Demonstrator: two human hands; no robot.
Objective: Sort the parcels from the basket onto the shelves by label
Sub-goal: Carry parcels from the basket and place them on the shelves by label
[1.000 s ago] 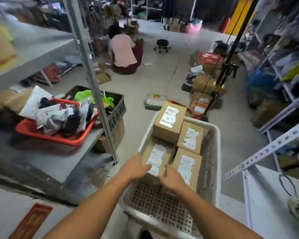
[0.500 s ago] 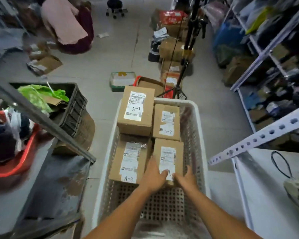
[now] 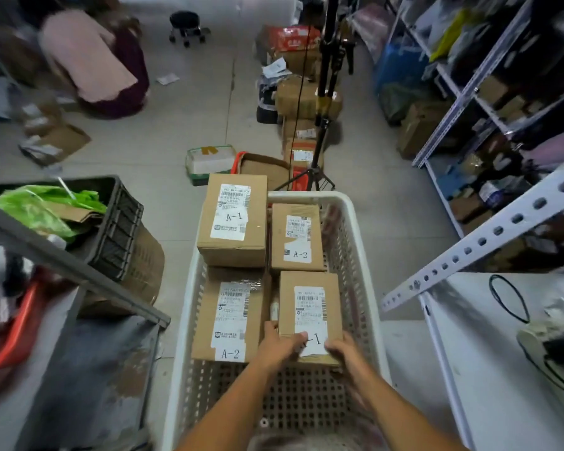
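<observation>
While both hands sit on the same parcel, these lines cover how to lift it well.

Parcel in hand: small brown cardboard box with a white shipping label (image 3: pixel 310 315), lying at the near right of the white perforated plastic basket (image 3: pixel 360 255); its mark reads as "-1", the first letter covered by a thumb, so probably A-1.

Left hand (image 3: pixel 279 348): curled over the box's near left corner, thumb lying on the label.

Right hand (image 3: pixel 342 351): wrapped round the near right corner, fingers along the side.

Neighbours: larger brown A-2 carton (image 3: pixel 230 317) just left of the left hand; A-1 carton (image 3: pixel 233 219) and A-2 carton (image 3: pixel 297 237) beyond both hands.

Doing it well: lift straight up so the box clears the basket wall beside the right hand, then uncover the label and read it fully.

Destination: grey metal shelf (image 3: pixel 79 369) left of the left hand, white shelf (image 3: pixel 502 369) right of the right hand; which is A-1 I cannot tell.
</observation>
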